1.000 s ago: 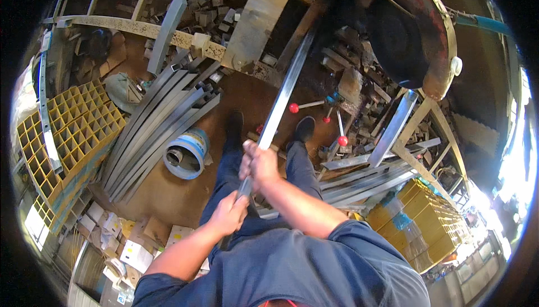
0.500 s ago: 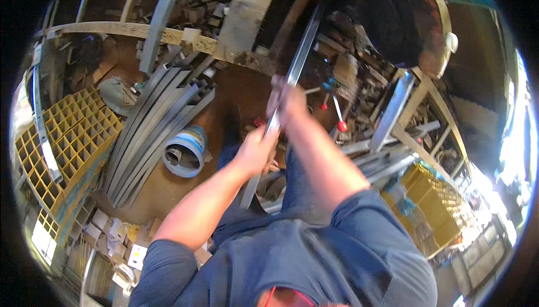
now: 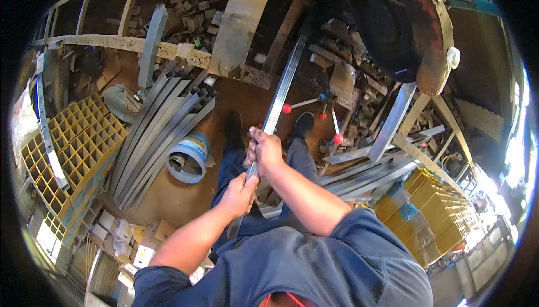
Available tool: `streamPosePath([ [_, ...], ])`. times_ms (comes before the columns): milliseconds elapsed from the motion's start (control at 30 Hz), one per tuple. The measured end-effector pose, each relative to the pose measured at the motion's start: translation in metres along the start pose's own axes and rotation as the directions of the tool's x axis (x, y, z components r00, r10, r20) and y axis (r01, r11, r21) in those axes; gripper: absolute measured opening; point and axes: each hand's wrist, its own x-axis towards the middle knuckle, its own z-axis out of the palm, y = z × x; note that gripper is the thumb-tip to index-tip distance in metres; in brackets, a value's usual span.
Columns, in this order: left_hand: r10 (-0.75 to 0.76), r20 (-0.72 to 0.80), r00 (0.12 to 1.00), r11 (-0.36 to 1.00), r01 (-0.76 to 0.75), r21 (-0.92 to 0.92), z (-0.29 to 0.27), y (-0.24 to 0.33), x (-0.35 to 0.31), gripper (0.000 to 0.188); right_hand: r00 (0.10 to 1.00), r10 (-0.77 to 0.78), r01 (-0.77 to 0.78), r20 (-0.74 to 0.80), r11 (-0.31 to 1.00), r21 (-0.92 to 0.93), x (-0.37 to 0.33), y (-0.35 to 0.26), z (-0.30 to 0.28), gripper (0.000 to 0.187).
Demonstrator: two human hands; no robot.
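Right hand: closed round a long bright metal bar, fingers wrapped over its left side. Left hand: also closed on the bar, just below the right, nearer the person's body. Both bare, no gloves.

Bar: held aslant in front of the person. Near end shows below the left hand, over the lap; upper length runs up between the shoes to a dark area beside a cream steel frame. Far tip lost in shadow; from here I cannot tell whether it rests on anything. Nor can I tell hollow from solid.

Handling, my estimate: stiff, no visible bend; moderately heavy, more awkward for length than weight if hollow. Smooth face probably slick, edges possibly sharp where cut. Not fragile, though the finish could scratch. Best hold: two hands well spread, one near mid-length, fingers clear of the ends. The present grip, hands close together toward the near end, likely leaves the far part tip-heavy.

Around it: red-knobbed lever right of the bar; blue bucket left of the legs; beyond that, a bundle of grey metal tubes. Farther left, a yellow grid rack.
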Motion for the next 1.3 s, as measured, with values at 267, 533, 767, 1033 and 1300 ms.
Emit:
streamPosePath([
  [267,0.08,-0.033,0.996,0.99,-0.076,0.121,-0.006,-0.004,0.01,0.04,0.999,-0.025,0.03,0.046,0.995,-0.091,0.005,0.014,0.003,0.036],
  [533,0.228,-0.007,0.974,0.967,-0.225,0.119,-0.007,-0.016,0.022,0.037,0.977,-0.209,0.207,0.043,0.977,0.048,0.037,0.034,-0.017,0.032],
  [767,-0.102,0.005,0.995,0.995,0.102,-0.011,-0.022,-0.055,-0.043,0.037,0.995,0.103,-0.103,-0.006,0.993,0.056,-0.033,0.072,-0.008,0.03],
  [1033,0.046,-0.004,0.999,0.999,-0.046,0.001,-0.012,-0.023,-0.001,0.036,1.0,0.019,-0.019,-0.019,0.999,-0.027,-0.003,0.039,-0.007,0.033],
  [1300,0.043,-0.003,0.999,0.998,-0.043,-0.04,-0.009,-0.095,0.004,0.034,0.997,0.07,-0.069,0.025,0.996,-0.065,0.0,0.089,-0.035,0.035],
])
